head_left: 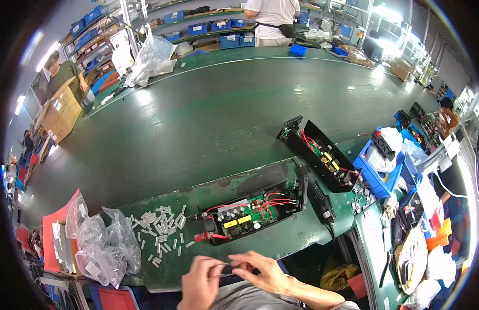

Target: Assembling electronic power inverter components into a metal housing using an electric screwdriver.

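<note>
At the bench's near edge, my left hand (pixel 201 281) and my right hand (pixel 262 274) meet with fingers pinched together. Both grip a small dark part (pixel 227 269), largely covered by the fingertips; its kind cannot be made out. Just beyond them lies an open black device housing (pixel 250 213) with a green circuit board, yellow components and red wires inside. A red terminal (pixel 202 236) sticks out at its left end. Many small pale tube-like pieces (pixel 164 227) are scattered left of the housing. To its right rests a black corded hand tool (pixel 320 201).
A second open black housing (pixel 324 157) stands at the right on the wide green conveyor belt (pixel 198 124). Clear plastic bags (pixel 108 243) lie at the left beside a red box (pixel 53 243). A blue bin (pixel 371 173) holds parts at the right. Other people are farther off.
</note>
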{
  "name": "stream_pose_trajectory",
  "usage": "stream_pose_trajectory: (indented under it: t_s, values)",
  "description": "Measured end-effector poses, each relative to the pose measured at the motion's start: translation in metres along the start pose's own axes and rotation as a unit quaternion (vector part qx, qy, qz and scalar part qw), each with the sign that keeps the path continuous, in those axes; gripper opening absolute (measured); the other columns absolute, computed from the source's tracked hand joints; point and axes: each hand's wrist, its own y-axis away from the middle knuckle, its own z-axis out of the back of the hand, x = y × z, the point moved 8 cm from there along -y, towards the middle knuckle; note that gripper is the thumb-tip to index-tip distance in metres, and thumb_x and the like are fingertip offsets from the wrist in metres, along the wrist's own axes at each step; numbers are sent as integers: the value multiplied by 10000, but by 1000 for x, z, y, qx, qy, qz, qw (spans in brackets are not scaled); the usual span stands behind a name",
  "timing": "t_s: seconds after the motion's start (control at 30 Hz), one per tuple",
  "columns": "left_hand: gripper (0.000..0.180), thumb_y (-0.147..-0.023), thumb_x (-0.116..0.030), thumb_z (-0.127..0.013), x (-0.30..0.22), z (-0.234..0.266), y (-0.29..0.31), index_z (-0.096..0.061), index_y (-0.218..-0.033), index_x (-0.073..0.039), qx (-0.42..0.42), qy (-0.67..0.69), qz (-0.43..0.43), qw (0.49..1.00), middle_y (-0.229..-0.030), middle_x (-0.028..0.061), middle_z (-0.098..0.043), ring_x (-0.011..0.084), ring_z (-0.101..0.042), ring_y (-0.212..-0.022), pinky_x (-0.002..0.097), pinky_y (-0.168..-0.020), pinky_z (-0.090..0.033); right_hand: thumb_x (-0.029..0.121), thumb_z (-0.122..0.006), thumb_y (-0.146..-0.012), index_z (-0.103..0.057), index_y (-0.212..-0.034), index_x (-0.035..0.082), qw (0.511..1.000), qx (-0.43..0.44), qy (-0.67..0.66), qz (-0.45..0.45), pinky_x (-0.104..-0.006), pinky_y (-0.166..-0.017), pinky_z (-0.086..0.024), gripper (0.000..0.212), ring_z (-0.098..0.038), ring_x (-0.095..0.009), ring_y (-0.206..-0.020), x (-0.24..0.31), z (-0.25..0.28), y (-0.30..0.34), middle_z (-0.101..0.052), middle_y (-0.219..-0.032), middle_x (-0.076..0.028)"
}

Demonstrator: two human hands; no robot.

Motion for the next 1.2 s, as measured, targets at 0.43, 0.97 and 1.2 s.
stream_pose_trajectory:
  t_s: [0.43,0.97,1.2]
  values:
    - [225,-779,-226,-825,-27,-31,-64,-710,-939,-116,-1,-226,-154,962,-879,11,-632,210,-633,-853,358,-637,-526,52,-715,-954,-673,-1107,-10,977,-157,-102,-105,-277,-795,-574,171,-711,-142,-908,-45,51,33,-738,-1020,-95]
    - [210,-911,-246,-698,-25,-54,-54,-669,-775,-89,148,-331,-182,914,-744,42,-641,229,-627,-743,389,-616,-505,56,-742,-932,-710,-1170,25,984,-132,-67,-98,-226,-686,-530,242,-646,-57,-772,-53,52,33,-710,-936,-32]
    - [199,-1013,-145,-575,-46,-16,-70,-660,-861,-49,28,35,-66,997,-801,73,-653,276,-643,-828,372,-655,-531,70,-742,-927,-731,-1131,41,989,-114,-43,-87,-248,-665,-516,206,-621,-70,-743,-55,43,29,-682,-913,-27]
